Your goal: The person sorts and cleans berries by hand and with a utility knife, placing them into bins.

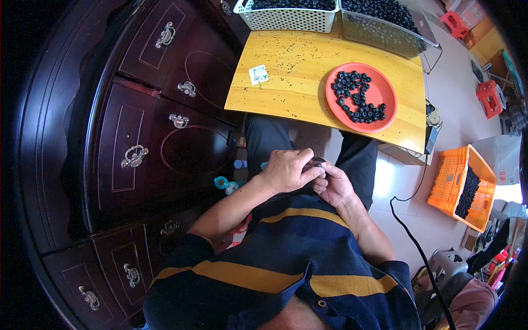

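The left hand [281, 169] and right hand [336, 186] together pinched a small dark piece [318, 160] in narrowly set fingers [313, 174]. Ahead, apart from them, ran the near edge of the counter [297, 102]; ahead-right, a red plate [384, 91] held black beads [364, 114] near that edge; open, speckled surface lay ahead-left.

Garment: navy shirt [286, 242] with mustard horizontal stripes; the chest stripe [236, 276] is broad, the one over the belly [302, 213] looks thinner. Open dark blue collar [289, 297], with a round button [322, 303] beside it (dark centre, lighter rim). Left sleeve [184, 256] and right sleeve [397, 270] short, dark, ending near the elbows. Forearms bare below. Both hands [286, 170] ungloved. Trousers [357, 165]: plain, dark, near black.
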Available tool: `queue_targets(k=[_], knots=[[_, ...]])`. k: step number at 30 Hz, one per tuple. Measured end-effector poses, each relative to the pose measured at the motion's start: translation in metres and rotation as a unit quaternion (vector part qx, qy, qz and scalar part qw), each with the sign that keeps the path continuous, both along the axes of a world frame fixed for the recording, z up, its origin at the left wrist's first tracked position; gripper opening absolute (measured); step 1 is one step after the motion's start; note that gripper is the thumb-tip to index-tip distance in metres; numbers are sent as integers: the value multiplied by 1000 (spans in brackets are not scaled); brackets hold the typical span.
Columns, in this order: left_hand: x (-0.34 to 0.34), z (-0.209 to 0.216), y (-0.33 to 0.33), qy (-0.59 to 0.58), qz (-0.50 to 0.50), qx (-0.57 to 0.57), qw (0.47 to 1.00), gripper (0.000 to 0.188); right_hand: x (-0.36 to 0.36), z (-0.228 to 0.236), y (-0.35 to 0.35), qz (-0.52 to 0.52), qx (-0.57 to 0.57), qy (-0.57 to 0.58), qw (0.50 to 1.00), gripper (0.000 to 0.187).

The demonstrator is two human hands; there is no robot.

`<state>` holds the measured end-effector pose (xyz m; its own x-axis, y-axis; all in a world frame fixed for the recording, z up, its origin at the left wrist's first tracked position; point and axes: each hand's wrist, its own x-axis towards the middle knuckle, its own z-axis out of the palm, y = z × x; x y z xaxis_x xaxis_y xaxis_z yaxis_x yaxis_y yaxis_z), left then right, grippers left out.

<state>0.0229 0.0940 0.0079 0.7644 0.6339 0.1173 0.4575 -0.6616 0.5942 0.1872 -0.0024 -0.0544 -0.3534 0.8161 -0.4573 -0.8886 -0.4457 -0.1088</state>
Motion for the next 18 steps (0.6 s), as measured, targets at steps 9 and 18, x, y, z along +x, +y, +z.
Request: queue_targets(k=[9,18], knots=[[5,-4,1,10,0,12,1000,39,1,-1,-1,-17,-6,-6,1000,11],[11,-7,-2,25,20,-5,999,41,2,0,1,-37,-38,-9,999,12]])
